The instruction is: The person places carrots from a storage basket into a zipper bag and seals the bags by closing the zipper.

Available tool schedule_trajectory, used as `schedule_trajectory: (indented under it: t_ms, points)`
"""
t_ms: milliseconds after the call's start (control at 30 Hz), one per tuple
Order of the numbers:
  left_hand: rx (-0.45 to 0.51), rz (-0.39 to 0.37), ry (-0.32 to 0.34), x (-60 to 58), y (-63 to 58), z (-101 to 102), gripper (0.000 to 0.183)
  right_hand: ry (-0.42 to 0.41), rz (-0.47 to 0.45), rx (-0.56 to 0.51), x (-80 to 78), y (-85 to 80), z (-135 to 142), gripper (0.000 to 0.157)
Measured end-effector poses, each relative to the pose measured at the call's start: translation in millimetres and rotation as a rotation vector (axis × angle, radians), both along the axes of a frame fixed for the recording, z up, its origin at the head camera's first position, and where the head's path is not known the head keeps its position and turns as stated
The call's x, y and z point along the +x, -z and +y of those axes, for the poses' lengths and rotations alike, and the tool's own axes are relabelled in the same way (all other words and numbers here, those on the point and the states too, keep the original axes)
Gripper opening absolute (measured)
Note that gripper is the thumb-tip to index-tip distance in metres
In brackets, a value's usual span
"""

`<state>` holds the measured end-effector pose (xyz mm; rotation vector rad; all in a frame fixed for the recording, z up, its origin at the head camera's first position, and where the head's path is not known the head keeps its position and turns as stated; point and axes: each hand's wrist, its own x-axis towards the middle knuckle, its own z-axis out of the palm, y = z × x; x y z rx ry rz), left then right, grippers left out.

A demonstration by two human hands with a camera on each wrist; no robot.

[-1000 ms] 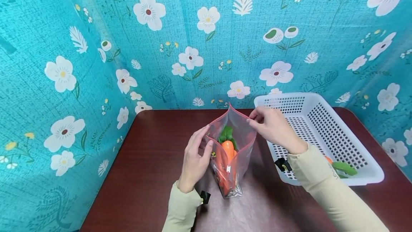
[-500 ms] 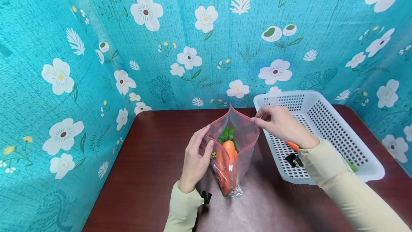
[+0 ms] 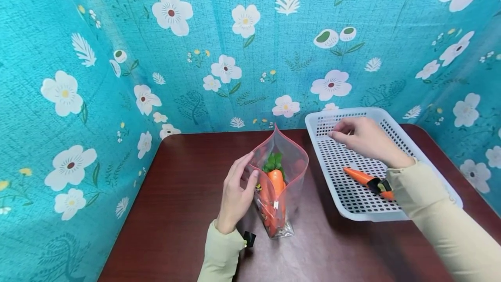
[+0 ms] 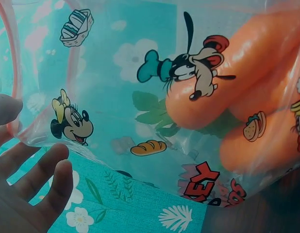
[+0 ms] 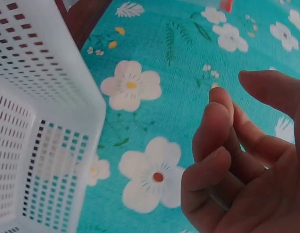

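Note:
A clear zip bag (image 3: 291,177) with red edging and a white slider stands with its mouth wide apart in the head view. Inside are several carrots (image 3: 276,182), green leaves at the top; they show through the cartoon-printed plastic in the left wrist view. My left hand (image 3: 236,193) holds the bag's left edge, thumb and fingers at the rim; in the left wrist view, fingertips (image 4: 7,109) lie against the red edging. My right hand (image 3: 365,140) hovers over the white basket, fingers loosely bent and holding nothing, with a gap between thumb and forefinger in the right wrist view.
The white perforated basket (image 3: 325,177) stands on the dark wooden table (image 3: 188,203), right of the bag. One carrot (image 3: 358,176) lies in it, partly hidden by the right wrist and its black strap. A blue flowered cloth (image 3: 235,47) hangs behind and along the sides.
My right hand has let go of the bag's right edge and moved right, over the basket. The carrot there shows more. My left hand stays at the bag.

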<state>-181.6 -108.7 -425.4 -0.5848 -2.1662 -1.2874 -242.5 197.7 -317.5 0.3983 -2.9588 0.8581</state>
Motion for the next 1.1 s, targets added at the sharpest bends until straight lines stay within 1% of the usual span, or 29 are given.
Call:
schedule_trajectory:
  t_ms: [100,133,333,500,600,800,967,1100]
  points:
    - [-0.003,-0.002,-0.002,0.2,0.0,0.4,0.043,0.016,-0.063,-0.025,-3.3,1.8,11.9,0.028]
    - [-0.002,0.000,-0.002,0.2,0.0,0.2,0.043,0.009,-0.077,-0.024,-4.6,2.6,15.5,0.030]
    - [0.004,0.001,-0.005,0.0,-0.1,-0.6,0.043,-0.027,-0.128,0.056,-13.9,12.2,37.1,0.032]
    - [0.002,-0.001,-0.008,0.5,-0.3,-1.3,0.044,0.005,-0.205,0.082,-17.7,24.2,51.7,0.032]
    - [-0.001,0.001,-0.006,0.4,-0.6,-1.4,0.044,0.006,-0.258,0.107,-19.3,32.2,58.7,0.033]
    - [-0.001,-0.004,-0.006,0.4,-0.5,-2.1,0.044,0.013,-0.382,0.182,-25.1,54.2,68.7,0.034]
    - [0.000,-0.015,-0.007,0.7,-1.2,-2.8,0.044,0.020,-0.484,0.233,-29.5,66.9,74.2,0.038]
    - [0.001,-0.017,-0.006,1.1,-1.6,-3.5,0.044,0.018,-0.533,0.305,-30.8,74.5,77.2,0.045]
